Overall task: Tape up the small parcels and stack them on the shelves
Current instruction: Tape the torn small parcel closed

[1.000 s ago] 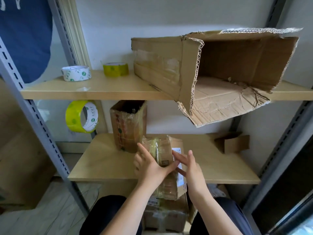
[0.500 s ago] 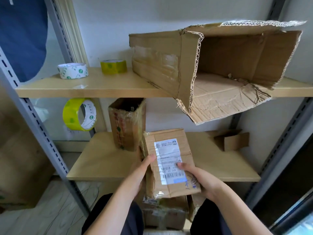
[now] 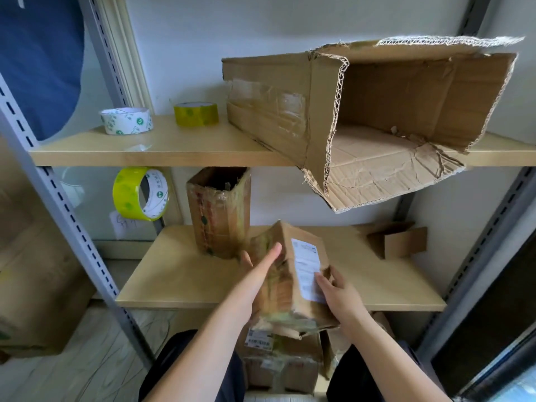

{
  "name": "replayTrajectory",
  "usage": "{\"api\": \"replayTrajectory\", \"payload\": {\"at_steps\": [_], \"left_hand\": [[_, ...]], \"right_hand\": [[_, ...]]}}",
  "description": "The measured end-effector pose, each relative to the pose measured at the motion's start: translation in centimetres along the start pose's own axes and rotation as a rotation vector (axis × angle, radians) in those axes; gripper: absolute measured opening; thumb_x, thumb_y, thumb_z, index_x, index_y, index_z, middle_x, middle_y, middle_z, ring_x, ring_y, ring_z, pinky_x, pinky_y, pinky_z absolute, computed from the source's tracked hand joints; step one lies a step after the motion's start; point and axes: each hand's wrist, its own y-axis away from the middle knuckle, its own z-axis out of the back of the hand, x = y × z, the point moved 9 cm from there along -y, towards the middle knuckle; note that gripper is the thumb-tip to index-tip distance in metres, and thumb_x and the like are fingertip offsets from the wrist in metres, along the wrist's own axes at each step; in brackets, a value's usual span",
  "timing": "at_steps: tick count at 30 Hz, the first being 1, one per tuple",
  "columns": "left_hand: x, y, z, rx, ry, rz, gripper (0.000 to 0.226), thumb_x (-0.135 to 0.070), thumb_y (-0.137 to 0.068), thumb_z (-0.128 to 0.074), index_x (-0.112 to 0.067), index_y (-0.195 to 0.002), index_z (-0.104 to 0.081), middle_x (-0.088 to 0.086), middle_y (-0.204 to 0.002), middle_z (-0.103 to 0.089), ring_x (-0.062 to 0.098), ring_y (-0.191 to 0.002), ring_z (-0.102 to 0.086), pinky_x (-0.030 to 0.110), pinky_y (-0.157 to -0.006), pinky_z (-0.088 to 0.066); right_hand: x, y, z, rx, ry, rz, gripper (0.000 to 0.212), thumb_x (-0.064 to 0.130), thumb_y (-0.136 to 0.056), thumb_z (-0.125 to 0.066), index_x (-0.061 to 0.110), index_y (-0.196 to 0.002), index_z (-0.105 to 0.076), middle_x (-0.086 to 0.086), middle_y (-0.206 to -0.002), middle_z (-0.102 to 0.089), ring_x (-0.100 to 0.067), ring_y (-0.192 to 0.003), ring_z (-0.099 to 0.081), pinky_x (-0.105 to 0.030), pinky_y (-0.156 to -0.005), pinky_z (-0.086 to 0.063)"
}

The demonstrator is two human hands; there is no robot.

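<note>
Parcel held tilted in front of the lower shelf, over its front edge, one corner pointing up, white label on the right face, crinkled tape on the left face. Left hand flat against the taped left face, fingers straight, pressing rather than curling round. Right hand on the label side near the lower edge, fingers laid on the label, thumb behind a cardboard flap; grasping the parcel from that side. Below the parcel, between the knees, second parcel with a barcode sticker, touching or just under the held one, can't tell which.

On the lower shelf just behind the left hand: upright carton, top open, wrapped in tape. Far right of that shelf: small open box. Yellow tape roll hangs at the left by the shelf post.

Upper shelf: white tape roll at left, yellow-green roll beside it, apart. Right of them, big torn box on its side, open end facing the camera and overhanging the shelf edge. Blue cloth top left.
</note>
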Motion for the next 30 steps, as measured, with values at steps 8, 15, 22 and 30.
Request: {"api": "replayTrajectory", "payload": {"at_steps": [8,15,22,30], "left_hand": [[-0.2,0.0,-2.2,-0.05,0.013,-0.231,0.047,-0.047,-0.095,-0.059,-0.04,-0.141,-0.048,-0.013,-0.141,-0.053,0.009,-0.116,-0.049,0.029,-0.097,-0.035],[1.7,-1.9,-4.1,0.095,-0.371,-0.096,0.078,-0.08,-0.086,-0.027,-0.045,-0.155,-0.017,-0.017,-0.163,-0.019,0.016,-0.151,-0.02,0.042,-0.121,-0.017],[-1.6,-2.3,6.0,-0.289,-0.067,-0.3,0.032,-0.022,-0.104,-0.047,-0.028,-0.136,-0.046,0.001,-0.141,-0.055,0.018,-0.122,-0.055,0.03,-0.098,-0.042],[-13.3,7.3,24.5,-0.901,0.16,-0.624,0.03,-0.036,-0.105,-0.042,-0.024,-0.129,-0.055,0.007,-0.118,-0.063,0.025,-0.109,-0.061,0.038,-0.098,-0.045]], "right_hand": [[0.3,-1.6,-2.1,0.231,-0.611,-0.166,0.08,0.074,-0.087,-0.036,0.009,-0.119,-0.069,-0.018,-0.113,-0.072,-0.033,-0.106,-0.069,-0.048,-0.099,-0.049],[1.5,-4.6,1.9,-0.063,-0.115,-0.019,0.027,0.029,-0.101,-0.053,0.018,-0.124,-0.064,-0.002,-0.098,-0.074,-0.02,-0.085,-0.069,-0.03,-0.071,-0.051],[9.9,-1.1,1.9,-0.394,0.346,0.523,0.037,0.014,-0.097,-0.053,0.014,-0.134,-0.058,-0.007,-0.129,-0.061,-0.028,-0.108,-0.062,-0.031,-0.082,-0.048],[21.6,3.8,-9.4,-0.015,0.319,0.81,0.032,0.028,-0.103,-0.044,0.026,-0.129,-0.062,0.005,-0.125,-0.066,-0.014,-0.113,-0.062,-0.029,-0.09,-0.049]]}}
